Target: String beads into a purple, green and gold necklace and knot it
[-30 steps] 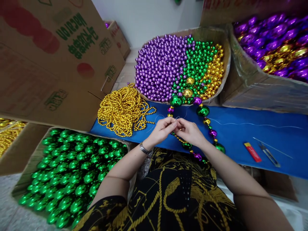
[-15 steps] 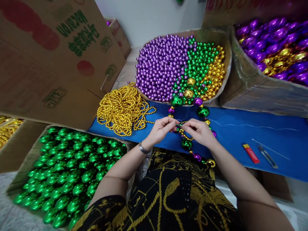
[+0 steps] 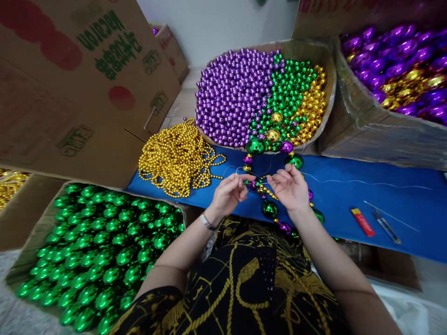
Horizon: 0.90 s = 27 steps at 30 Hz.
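Note:
A bead necklace [image 3: 270,208] of green, purple and gold balls lies in a loop on the blue table cover [image 3: 349,195], between my two hands. My left hand [image 3: 228,193] pinches a thin clear thread near the strand's small beads. My right hand [image 3: 289,188] is palm up, its fingertips closed on the same thread a short way to the right. The thread is stretched between the two hands. A silver watch sits on my left wrist.
A box of small purple, green and gold beads [image 3: 258,97] stands behind the hands. A pile of gold bead strings [image 3: 174,160] lies left of it. A box of green balls [image 3: 101,251] is at lower left, purple and gold balls [image 3: 398,65] at upper right. A red lighter [image 3: 363,222] and snips [image 3: 386,225] lie at right.
My hands have drawn apart, pulling the thread taut between them. My right hand has turned palm up and risen slightly; the necklace loop has shifted under it.

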Motion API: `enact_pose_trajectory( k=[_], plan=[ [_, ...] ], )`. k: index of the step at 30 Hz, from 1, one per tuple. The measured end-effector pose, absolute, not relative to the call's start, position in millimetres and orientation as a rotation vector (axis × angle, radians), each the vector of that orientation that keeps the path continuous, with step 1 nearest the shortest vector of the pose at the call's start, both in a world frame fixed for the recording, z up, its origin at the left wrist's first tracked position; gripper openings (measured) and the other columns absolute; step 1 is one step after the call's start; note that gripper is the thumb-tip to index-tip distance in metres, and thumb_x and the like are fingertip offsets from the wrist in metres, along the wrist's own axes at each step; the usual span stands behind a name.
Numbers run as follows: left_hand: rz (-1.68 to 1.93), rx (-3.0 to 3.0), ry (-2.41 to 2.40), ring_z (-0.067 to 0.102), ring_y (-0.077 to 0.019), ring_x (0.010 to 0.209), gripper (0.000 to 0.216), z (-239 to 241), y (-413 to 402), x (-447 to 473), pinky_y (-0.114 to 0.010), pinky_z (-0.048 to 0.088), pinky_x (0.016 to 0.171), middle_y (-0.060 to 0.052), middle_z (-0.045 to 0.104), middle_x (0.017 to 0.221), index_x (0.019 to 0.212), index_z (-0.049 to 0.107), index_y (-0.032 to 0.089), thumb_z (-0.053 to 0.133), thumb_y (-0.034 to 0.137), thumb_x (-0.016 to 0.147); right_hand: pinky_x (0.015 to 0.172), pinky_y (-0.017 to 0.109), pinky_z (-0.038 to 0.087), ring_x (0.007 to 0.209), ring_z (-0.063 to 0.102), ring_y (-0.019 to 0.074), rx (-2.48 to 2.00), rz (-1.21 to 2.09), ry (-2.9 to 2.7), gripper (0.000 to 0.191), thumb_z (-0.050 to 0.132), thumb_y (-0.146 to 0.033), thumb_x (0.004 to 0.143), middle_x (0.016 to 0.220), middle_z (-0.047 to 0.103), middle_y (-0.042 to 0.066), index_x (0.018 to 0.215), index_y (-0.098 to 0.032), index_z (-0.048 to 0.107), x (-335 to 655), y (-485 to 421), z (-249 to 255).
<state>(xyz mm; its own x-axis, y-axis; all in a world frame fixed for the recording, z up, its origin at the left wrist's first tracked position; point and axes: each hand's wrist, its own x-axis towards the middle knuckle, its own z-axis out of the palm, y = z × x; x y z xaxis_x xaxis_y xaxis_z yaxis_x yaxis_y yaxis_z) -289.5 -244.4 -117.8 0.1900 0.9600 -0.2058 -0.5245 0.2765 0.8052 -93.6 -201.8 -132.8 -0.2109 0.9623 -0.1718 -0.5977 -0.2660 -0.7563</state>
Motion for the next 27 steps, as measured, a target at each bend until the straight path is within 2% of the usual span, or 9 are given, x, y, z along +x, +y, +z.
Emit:
enact_pose_trajectory(
  k=[4,6,9,12,14,16,18,22,27],
  plan=[
    [1.13,0.593,0.64,0.038,-0.006,0.047,0.039,-118,-243,-278,-0.021,0.029,0.046,0.001,0.056,0.065,0.071,0.045,0.018,0.074,0.043,0.077,0.045,0.017,0.039,0.044,0.025,0.0058,-0.767,1.799,-0.658,0.04,0.07,-0.046,0.079,0.055,0.022,-0.009,0.07,-0.022,0.038,-96,-196,-128],
    [1.086,0.638,0.675,0.032,-0.0046,0.045,0.039,-121,-244,-278,-0.019,0.022,0.045,0.005,0.043,0.055,0.069,0.047,0.017,0.077,0.042,0.075,0.038,0.015,0.026,0.043,0.018,0.0046,-0.809,1.806,-0.626,0.041,0.072,-0.037,0.076,0.056,0.02,-0.009,0.068,-0.022,0.035,-96,-193,-124],
    [1.028,0.676,0.769,0.027,-0.0036,0.045,0.043,-130,-249,-283,-0.019,0.018,0.044,0.005,0.04,0.054,0.066,0.046,0.016,0.078,0.044,0.074,0.037,0.016,0.017,0.042,0.015,0.0033,-0.927,1.755,-0.638,0.045,0.073,-0.034,0.074,0.055,0.022,-0.01,0.066,-0.021,0.03,-95,-195,-124],
    [1.042,0.706,0.818,0.033,-0.0044,0.046,0.04,-134,-254,-286,-0.018,0.023,0.045,0.004,0.045,0.057,0.068,0.048,0.016,0.073,0.045,0.08,0.039,0.018,0.021,0.043,0.022,0.0038,-1.015,1.637,-0.824,0.042,0.068,-0.045,0.079,0.055,0.029,-0.009,0.068,-0.021,0.035,-92,-205,-128],
    [1.109,0.852,0.862,0.048,-0.0077,0.057,0.035,-128,-252,-283,-0.02,0.037,0.053,-0.003,0.06,0.074,0.072,0.054,0.015,0.066,0.044,0.086,0.045,0.02,0.027,0.047,0.031,0.005,-1.064,1.503,-1.173,0.034,0.066,-0.049,0.082,0.057,0.035,-0.008,0.076,-0.021,0.048,-87,-213,-127],
    [1.203,1.137,0.913,0.061,-0.0142,0.087,0.03,-119,-245,-277,-0.028,0.049,0.077,-0.009,0.065,0.107,0.076,0.06,0.015,0.062,0.042,0.09,0.05,0.021,0.03,0.051,0.036,0.0058,-1.106,1.334,-1.587,0.028,0.068,-0.046,0.083,0.058,0.039,-0.007,0.088,-0.021,0.059,-82,-222,-122],
    [1.259,1.413,0.926,0.057,-0.0194,0.111,0.028,-110,-237,-266,-0.036,0.046,0.098,-0.01,0.06,0.126,0.078,0.064,0.016,0.06,0.039,0.092,0.053,0.022,0.03,0.053,0.038,0.006,-1.11,1.195,-1.849,0.024,0.067,-0.043,0.085,0.059,0.043,-0.006,0.089,-0.02,0.062,-77,-229,-114],
    [1.201,1.549,0.803,0.059,-0.0195,0.113,0.021,-107,-226,-245,-0.037,0.047,0.099,-0.01,0.063,0.122,0.096,0.063,0.018,0.052,0.037,0.096,0.052,0.022,0.033,0.054,0.042,0.007,-1.107,1.203,-1.685,0.034,0.053,-0.048,0.094,0.061,0.049,-0.003,0.079,-0.018,0.06,-71,-240,-108],
    [0.988,1.712,0.687,0.065,-0.019,0.101,0.039,-123,-224,-233,-0.032,0.053,0.088,-0.009,0.067,0.11,0.113,0.056,0.018,0.074,0.033,0.082,0.047,0.021,0.035,0.046,0.039,0.0069,-1.06,1.327,-1.168,0.038,0.054,-0.056,0.093,0.052,0.04,-0.006,0.082,-0.02,0.058,-60,-246,-111]
  ],
)
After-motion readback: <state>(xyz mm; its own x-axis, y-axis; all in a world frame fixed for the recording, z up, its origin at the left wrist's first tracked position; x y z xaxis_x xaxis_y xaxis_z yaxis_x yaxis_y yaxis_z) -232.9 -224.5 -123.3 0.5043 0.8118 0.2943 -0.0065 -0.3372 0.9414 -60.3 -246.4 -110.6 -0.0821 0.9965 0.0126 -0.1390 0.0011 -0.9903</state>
